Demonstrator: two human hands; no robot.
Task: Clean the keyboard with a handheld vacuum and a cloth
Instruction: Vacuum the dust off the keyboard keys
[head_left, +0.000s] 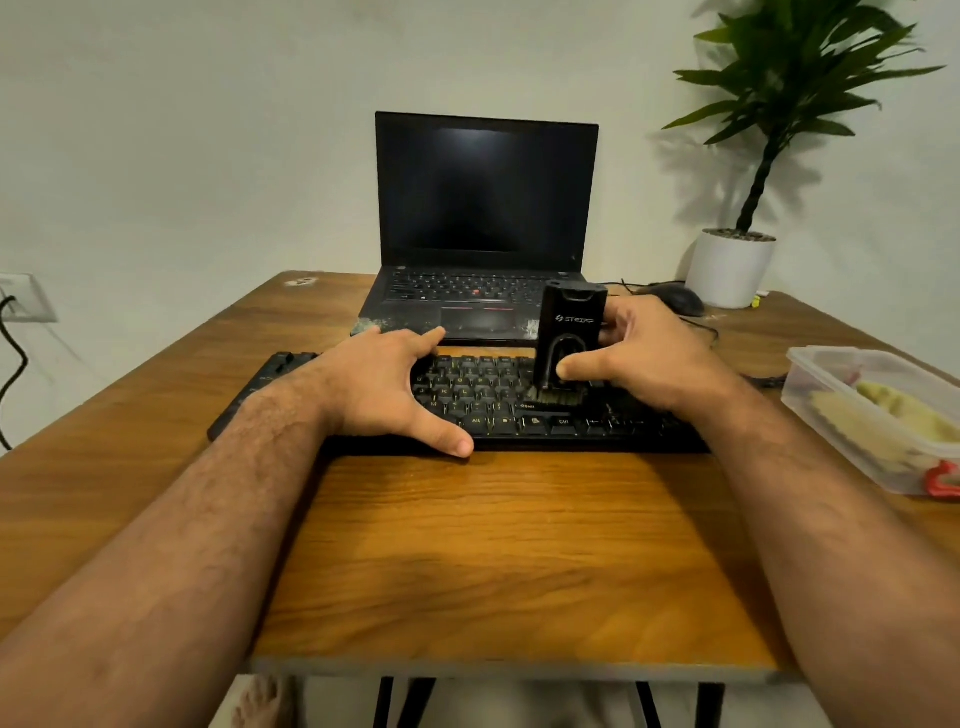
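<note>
The keyboard (519, 405) lies flat on the surface (493, 545) before the laptop (483, 234); judge it rigid, light, liable to slide. Your left hand (384, 387) steadies it, fingers (415, 345) spread wide. Your right hand (644, 353) grips the vacuum (569, 332) upright at mid-body, its brush on the keys.

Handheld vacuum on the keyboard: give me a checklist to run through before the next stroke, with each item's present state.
1. Right hand grips the handheld vacuum: ok.
2. Vacuum upright, brush down on the keys: ok.
3. Left hand rests on the keyboard, steadying it: ok.
4. Vacuum switched on: cannot tell.
5. Keys to the left of the brush free of the left hand: not ok, it covers them.
6. Cloth within reach: cannot tell; the plastic container holds something yellowish.
</note>
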